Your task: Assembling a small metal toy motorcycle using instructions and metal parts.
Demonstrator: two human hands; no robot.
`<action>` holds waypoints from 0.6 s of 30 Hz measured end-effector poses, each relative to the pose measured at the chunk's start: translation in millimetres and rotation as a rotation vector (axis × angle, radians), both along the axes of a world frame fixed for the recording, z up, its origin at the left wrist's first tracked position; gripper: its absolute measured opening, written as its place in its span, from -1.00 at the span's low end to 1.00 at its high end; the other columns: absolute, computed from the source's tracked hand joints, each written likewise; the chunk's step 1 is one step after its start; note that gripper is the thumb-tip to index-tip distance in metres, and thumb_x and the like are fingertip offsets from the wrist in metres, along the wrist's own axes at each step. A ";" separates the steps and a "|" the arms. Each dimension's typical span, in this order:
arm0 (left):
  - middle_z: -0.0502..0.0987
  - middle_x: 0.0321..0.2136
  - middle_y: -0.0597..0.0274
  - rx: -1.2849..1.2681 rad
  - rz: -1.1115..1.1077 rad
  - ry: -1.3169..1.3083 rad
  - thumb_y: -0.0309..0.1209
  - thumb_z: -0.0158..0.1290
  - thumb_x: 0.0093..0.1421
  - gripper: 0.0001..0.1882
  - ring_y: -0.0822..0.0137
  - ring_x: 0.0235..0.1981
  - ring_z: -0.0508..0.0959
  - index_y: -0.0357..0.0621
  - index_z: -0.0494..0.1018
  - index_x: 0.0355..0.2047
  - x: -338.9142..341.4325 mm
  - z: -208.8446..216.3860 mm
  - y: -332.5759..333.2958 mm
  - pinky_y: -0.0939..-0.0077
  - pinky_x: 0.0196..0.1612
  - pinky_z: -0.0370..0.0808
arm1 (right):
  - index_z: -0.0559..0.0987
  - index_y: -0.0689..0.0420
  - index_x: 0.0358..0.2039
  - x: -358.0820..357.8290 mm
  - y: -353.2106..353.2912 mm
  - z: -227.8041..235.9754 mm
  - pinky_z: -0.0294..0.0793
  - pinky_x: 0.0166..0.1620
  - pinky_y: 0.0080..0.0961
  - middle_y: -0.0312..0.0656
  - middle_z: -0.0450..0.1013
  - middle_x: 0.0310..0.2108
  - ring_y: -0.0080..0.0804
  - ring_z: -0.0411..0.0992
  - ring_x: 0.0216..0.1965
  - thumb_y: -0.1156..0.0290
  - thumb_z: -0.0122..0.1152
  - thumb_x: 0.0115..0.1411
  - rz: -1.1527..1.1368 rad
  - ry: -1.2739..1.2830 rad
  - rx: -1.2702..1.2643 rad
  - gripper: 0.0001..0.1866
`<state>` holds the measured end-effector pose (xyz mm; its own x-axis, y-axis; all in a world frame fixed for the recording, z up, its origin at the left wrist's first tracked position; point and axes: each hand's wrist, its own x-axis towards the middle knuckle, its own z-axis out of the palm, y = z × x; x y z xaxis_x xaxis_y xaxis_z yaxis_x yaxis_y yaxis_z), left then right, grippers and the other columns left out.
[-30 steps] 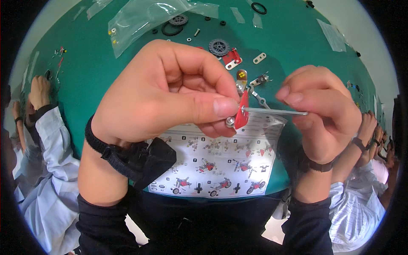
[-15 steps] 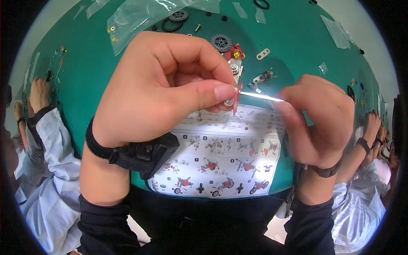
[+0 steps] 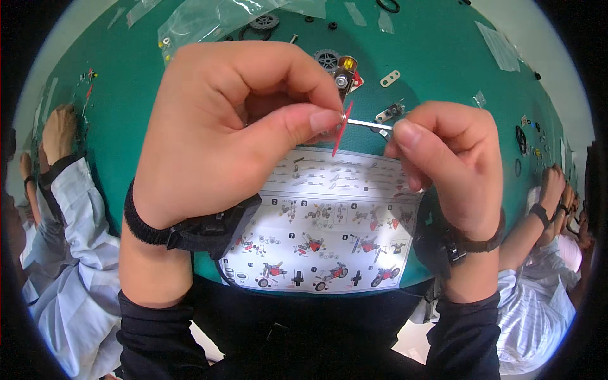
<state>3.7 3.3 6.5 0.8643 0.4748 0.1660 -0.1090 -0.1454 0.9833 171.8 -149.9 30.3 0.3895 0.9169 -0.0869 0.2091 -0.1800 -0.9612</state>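
My left hand (image 3: 234, 120) is closed, pinching a small metal model assembly (image 3: 342, 83) between thumb and forefinger. A thin red plate (image 3: 342, 134) stands on edge at its right side, and a nut and a yellow piece show at its top. From the right, my right hand (image 3: 453, 142) grips a thin silver hex key (image 3: 368, 125) between thumb and fingers. The key's tip meets the red plate beside my left thumb. My fingers hide the lower part of the assembly and the key's other end. Below both hands lies a printed instruction sheet (image 3: 316, 218) with step drawings.
Beyond my hands on the green table (image 3: 437, 44) lie a grey wheel (image 3: 326, 59), a silver perforated strip (image 3: 391, 78), a small metal bracket (image 3: 387, 113) and a clear plastic bag (image 3: 209, 25). Other people's hands rest at the left (image 3: 60, 130) and right (image 3: 552, 183).
The assembly has tilted and moved slightly left and up with my left hand. My right hand has turned and shifted left, its thumb now facing me on the key.
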 end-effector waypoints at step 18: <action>0.63 -0.36 0.12 0.012 0.145 0.067 -0.53 0.11 0.26 -0.85 0.37 -0.33 0.66 -0.38 0.52 -0.20 8.6 -0.5 -3.1 0.56 -0.24 0.61 | 0.63 0.30 -0.11 2.7 -1.4 -3.3 0.45 -0.39 -0.70 -0.22 0.58 -0.50 -0.57 0.52 -0.48 0.62 0.37 0.03 0.100 -0.518 0.210 -0.65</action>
